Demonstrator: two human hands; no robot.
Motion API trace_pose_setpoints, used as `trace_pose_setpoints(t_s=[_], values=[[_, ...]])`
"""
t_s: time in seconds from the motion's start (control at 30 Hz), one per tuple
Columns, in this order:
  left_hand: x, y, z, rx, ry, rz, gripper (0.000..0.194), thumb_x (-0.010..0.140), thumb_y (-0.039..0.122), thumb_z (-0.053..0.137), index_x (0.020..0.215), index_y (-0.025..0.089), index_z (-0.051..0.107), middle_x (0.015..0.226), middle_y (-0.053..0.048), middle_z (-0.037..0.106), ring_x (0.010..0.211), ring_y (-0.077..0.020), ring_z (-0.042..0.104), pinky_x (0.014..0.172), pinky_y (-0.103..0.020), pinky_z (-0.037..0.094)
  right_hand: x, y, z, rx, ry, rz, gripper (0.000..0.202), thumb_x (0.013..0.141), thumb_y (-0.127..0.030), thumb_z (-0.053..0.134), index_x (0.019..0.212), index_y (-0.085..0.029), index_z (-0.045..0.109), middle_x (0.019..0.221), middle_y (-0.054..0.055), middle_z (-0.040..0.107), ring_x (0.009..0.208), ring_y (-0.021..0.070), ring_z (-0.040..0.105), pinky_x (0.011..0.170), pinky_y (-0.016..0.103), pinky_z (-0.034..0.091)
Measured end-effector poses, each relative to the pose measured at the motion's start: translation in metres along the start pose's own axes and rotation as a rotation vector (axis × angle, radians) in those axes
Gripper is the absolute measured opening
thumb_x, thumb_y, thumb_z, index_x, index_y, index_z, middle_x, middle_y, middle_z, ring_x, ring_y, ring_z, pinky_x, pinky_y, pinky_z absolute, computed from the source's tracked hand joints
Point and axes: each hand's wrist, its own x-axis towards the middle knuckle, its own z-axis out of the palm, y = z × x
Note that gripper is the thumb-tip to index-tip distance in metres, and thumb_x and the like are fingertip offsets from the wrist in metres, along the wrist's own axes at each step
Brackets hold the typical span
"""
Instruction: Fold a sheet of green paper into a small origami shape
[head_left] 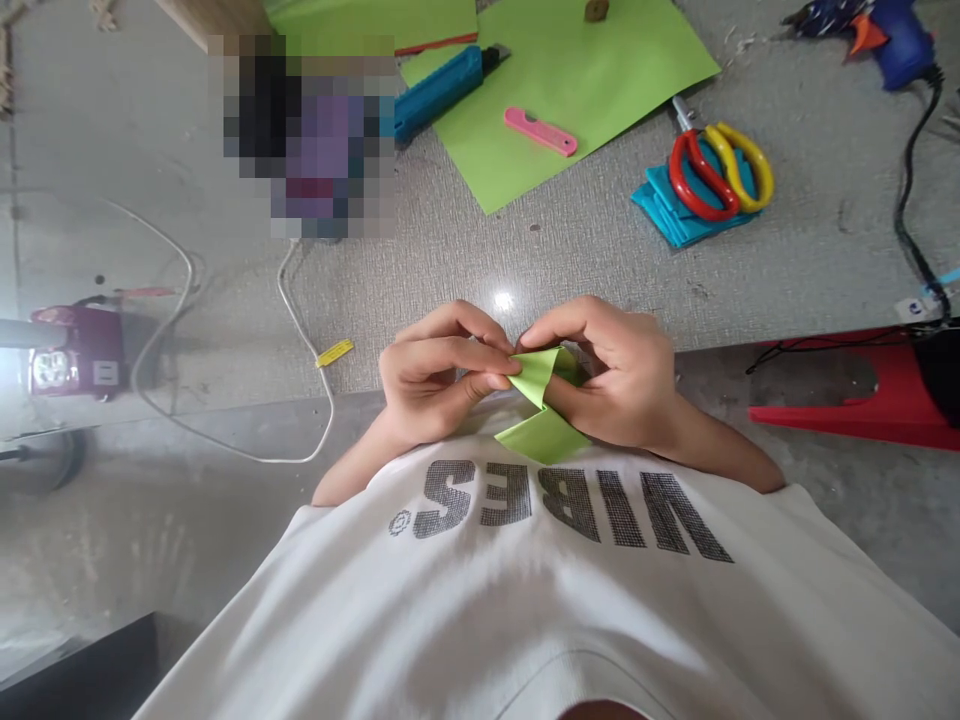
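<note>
A folded strip of light green paper (541, 412) is held close to my chest, above my white shirt. My left hand (435, 375) pinches its upper left end between thumb and fingers. My right hand (615, 375) grips the other side, fingers curled over the fold. The lower flap of the paper hangs free below both hands.
On the grey table lie a green paper sheet (570, 80), a pink cutter (540, 131), a blue utility knife (439, 92), red and yellow scissors (720, 170) on folded blue paper (679, 215), a blue glue gun (889, 35) with black cord, and a white cable (300, 330). A red object (847, 400) sits at right.
</note>
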Motion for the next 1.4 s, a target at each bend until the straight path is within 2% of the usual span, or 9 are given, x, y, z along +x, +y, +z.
trace_pose_setpoints(t_s=[0.17, 0.27, 0.47, 0.67, 0.83, 0.93, 1.03, 1.23, 1.4], values=[[0.002, 0.014, -0.001, -0.164, 0.03, -0.368, 0.013, 0.096, 0.042, 0.107, 0.097, 0.031, 0.099, 0.101, -0.006, 0.088, 0.081, -0.0159, 0.081, 0.078, -0.031, 0.072, -0.006, 0.002, -0.001, -0.069, 0.015, 0.037, 0.019, 0.101, -0.024, 0.092, 0.111, -0.03, 0.077, 0.089, -0.005, 0.082, 0.068, 0.013, 0.071, 0.061, 0.025, 0.055], [0.004, 0.018, -0.001, -0.213, 0.072, -0.478, 0.021, 0.091, 0.045, 0.111, 0.09, 0.03, 0.098, 0.095, -0.006, 0.087, 0.082, -0.0164, 0.08, 0.08, -0.031, 0.072, -0.008, 0.003, 0.002, -0.12, 0.049, 0.031, 0.023, 0.1, -0.018, 0.09, 0.113, -0.031, 0.076, 0.09, -0.006, 0.083, 0.071, 0.0138, 0.074, 0.064, 0.025, 0.058], [0.007, 0.015, 0.001, -0.21, 0.157, -0.464, 0.029, 0.082, 0.048, 0.117, 0.085, 0.028, 0.095, 0.089, -0.005, 0.086, 0.078, -0.0161, 0.079, 0.074, -0.03, 0.07, -0.004, 0.002, 0.005, -0.119, 0.145, 0.013, 0.022, 0.101, -0.016, 0.086, 0.114, -0.03, 0.076, 0.091, -0.004, 0.086, 0.073, 0.0151, 0.078, 0.068, 0.028, 0.064], [0.006, 0.013, 0.0, -0.168, 0.132, -0.41, 0.029, 0.094, 0.056, 0.107, 0.087, 0.03, 0.095, 0.087, -0.005, 0.083, 0.074, -0.0152, 0.074, 0.069, -0.032, 0.066, -0.003, -0.006, 0.003, -0.129, 0.127, 0.029, 0.009, 0.108, -0.022, 0.084, 0.109, -0.03, 0.081, 0.09, -0.002, 0.088, 0.074, 0.0165, 0.079, 0.071, 0.031, 0.068], [0.004, 0.007, 0.004, -0.13, 0.18, -0.355, 0.035, 0.099, 0.062, 0.102, 0.087, 0.031, 0.092, 0.082, -0.003, 0.077, 0.067, -0.0133, 0.066, 0.064, -0.031, 0.059, -0.002, -0.009, 0.008, -0.112, 0.126, 0.026, 0.012, 0.108, -0.02, 0.085, 0.104, -0.031, 0.084, 0.09, -0.003, 0.089, 0.074, 0.0171, 0.081, 0.071, 0.031, 0.069], [0.003, 0.003, 0.009, -0.138, 0.216, -0.293, 0.032, 0.101, 0.06, 0.1, 0.09, 0.031, 0.091, 0.078, -0.002, 0.073, 0.064, -0.0136, 0.063, 0.059, -0.031, 0.054, -0.001, -0.007, 0.01, -0.099, 0.132, -0.023, 0.013, 0.107, -0.018, 0.085, 0.103, -0.03, 0.084, 0.089, -0.003, 0.089, 0.073, 0.0161, 0.081, 0.071, 0.03, 0.069], [0.002, 0.002, 0.012, -0.147, 0.225, -0.25, 0.028, 0.102, 0.056, 0.1, 0.091, 0.031, 0.091, 0.079, -0.002, 0.072, 0.066, -0.0134, 0.065, 0.061, -0.03, 0.054, -0.002, -0.006, 0.01, -0.131, 0.153, -0.019, 0.011, 0.108, -0.021, 0.084, 0.103, -0.03, 0.085, 0.088, -0.003, 0.088, 0.073, 0.0171, 0.08, 0.069, 0.031, 0.069], [0.004, 0.008, 0.01, -0.043, 0.191, -0.294, 0.029, 0.108, 0.055, 0.094, 0.096, 0.029, 0.092, 0.083, -0.002, 0.075, 0.069, -0.0117, 0.065, 0.067, -0.029, 0.057, -0.004, -0.005, 0.012, -0.072, 0.148, 0.014, 0.014, 0.104, -0.022, 0.093, 0.103, -0.033, 0.084, 0.09, -0.003, 0.089, 0.074, 0.0186, 0.082, 0.072, 0.033, 0.07], [0.004, 0.011, 0.011, 0.095, 0.16, -0.267, 0.035, 0.116, 0.056, 0.083, 0.097, 0.028, 0.092, 0.083, -0.003, 0.074, 0.068, -0.0136, 0.063, 0.065, -0.031, 0.056, -0.003, -0.005, 0.015, -0.1, 0.164, -0.015, 0.017, 0.105, -0.016, 0.089, 0.102, -0.031, 0.083, 0.092, -0.003, 0.09, 0.074, 0.0174, 0.082, 0.072, 0.031, 0.069]])
